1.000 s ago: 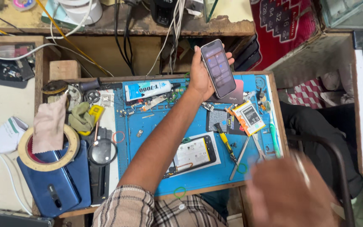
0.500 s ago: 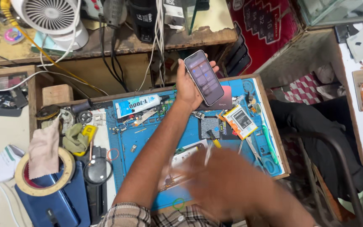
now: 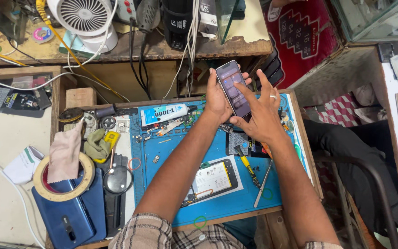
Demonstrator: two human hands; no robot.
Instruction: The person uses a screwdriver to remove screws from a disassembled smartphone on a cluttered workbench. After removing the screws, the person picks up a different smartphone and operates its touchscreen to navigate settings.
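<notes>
Gripping the phone (image 3: 234, 89) by its edges, left hand (image 3: 217, 99) risks a slip — right hand (image 3: 260, 115), unclenched, pokes the screen above tools (image 3: 249, 169).

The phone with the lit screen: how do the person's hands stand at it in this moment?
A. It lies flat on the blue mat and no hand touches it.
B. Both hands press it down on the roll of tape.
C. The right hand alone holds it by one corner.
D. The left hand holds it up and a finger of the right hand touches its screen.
D: the left hand grips the phone above the blue mat, while the right hand lays a finger on its lit screen.
</notes>
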